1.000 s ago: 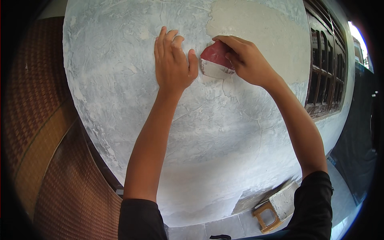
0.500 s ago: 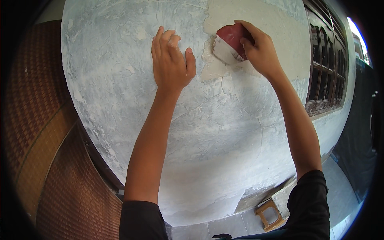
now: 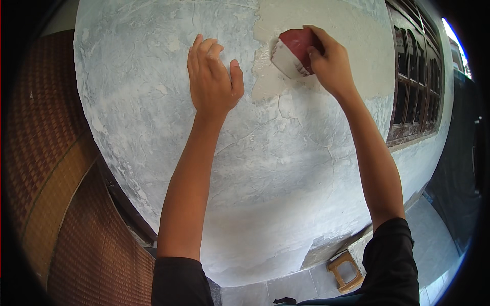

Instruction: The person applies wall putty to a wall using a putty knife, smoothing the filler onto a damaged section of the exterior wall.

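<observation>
My right hand (image 3: 329, 58) grips a dark red putty scraper (image 3: 298, 43), its lower edge coated in pale filler. The scraper lies tilted against a beige patch of fresh putty (image 3: 357, 66) high on the wall. To the left, my left hand (image 3: 212, 76) is raised at the bluish-grey plastered wall (image 3: 148, 97), fingers spread and slightly bent, holding nothing. Whether its palm touches the wall cannot be made out. Filler specks mark its fingers.
A brown window frame with panes (image 3: 416, 76) is set in the wall at right. Woven brown matting (image 3: 97, 239) covers the left side. Below, a small wooden stool (image 3: 347, 273) stands on grey floor tiles (image 3: 283, 290). Dark sheeting (image 3: 454, 163) hangs at far right.
Both hands stay at nearly the same height. The left hand has shifted slightly left. The scraper remains in the right hand, at a slightly changed tilt; the putty's left edge shows more fully.
</observation>
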### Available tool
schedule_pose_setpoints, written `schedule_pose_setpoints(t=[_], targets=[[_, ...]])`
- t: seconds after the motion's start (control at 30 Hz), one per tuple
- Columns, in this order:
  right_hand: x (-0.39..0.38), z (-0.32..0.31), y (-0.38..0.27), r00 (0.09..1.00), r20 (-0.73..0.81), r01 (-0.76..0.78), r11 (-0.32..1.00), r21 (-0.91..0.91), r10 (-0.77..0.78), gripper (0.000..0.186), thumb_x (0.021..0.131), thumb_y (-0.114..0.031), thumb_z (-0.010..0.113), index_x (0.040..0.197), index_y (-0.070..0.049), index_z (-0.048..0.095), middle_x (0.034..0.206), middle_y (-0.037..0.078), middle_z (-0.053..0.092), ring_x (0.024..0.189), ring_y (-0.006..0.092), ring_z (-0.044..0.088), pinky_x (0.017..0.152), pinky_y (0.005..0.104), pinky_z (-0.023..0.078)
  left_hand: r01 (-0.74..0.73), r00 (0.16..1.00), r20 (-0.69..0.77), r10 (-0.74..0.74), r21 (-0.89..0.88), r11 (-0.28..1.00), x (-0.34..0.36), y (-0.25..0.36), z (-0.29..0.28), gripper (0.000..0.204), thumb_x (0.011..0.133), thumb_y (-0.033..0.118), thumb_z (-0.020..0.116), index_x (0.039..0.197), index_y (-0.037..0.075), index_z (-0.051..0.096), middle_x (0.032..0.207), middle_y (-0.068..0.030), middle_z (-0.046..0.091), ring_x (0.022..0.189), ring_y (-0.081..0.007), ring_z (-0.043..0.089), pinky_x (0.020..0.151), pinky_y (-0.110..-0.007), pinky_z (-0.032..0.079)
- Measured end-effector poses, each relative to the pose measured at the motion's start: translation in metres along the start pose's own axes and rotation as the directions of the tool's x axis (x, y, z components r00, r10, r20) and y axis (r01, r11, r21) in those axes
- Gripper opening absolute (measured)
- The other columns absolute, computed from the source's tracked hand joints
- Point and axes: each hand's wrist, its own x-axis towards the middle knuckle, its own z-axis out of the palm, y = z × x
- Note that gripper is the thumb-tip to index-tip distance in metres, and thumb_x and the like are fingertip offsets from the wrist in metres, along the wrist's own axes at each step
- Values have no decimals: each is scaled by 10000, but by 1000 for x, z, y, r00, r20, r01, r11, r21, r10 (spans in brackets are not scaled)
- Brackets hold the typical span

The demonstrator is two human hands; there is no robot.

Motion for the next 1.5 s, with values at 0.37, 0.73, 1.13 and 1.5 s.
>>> schedule_pose_setpoints(t=[0.37, 0.73, 1.13, 1.5], targets=[[-24, -2, 0, 998, -10, -68, 995, 73, 68, 407, 802, 2, 556, 1207, 10, 599, 1045, 255, 671, 979, 391, 659, 885, 407, 508, -3, 1000, 6, 3, 0, 1000, -1, -2, -1, 346, 898, 130, 534, 1197, 11, 407, 1217, -205, 524, 1241, -450, 467, 1025, -540, 376], [-48, 27, -15, 998, 2, -65, 992, 106, 65, 390, 827, -20, 549, 1210, 42, 582, 1047, 270, 663, 982, 370, 662, 906, 408, 495, 2, 1000, -1, -2, 0, 1000, -2, -3, -1, 354, 896, 144, 522, 1207, 21, 406, 1211, -196, 525, 1243, -449, 466, 1029, -541, 373], [-45, 39, -15, 933, -305, -187, 982, 35, 189, 385, 824, -20, 538, 1200, 50, 577, 1047, 263, 660, 988, 388, 650, 915, 405, 485, -21, 1000, 4, 21, -14, 1000, 1, -4, -1, 328, 909, 160, 506, 1186, 16, 406, 1209, -206, 520, 1239, -454, 467, 1027, -544, 377], [-26, 15, 5, 961, -253, -101, 994, 42, 109, 387, 825, -46, 524, 1200, 13, 602, 1047, 254, 671, 997, 378, 655, 910, 401, 490, -33, 999, 8, 33, -11, 999, 2, -5, -2, 310, 902, 165, 502, 1166, 21, 429, 1190, -208, 511, 1231, -447, 473, 1021, -576, 378]])
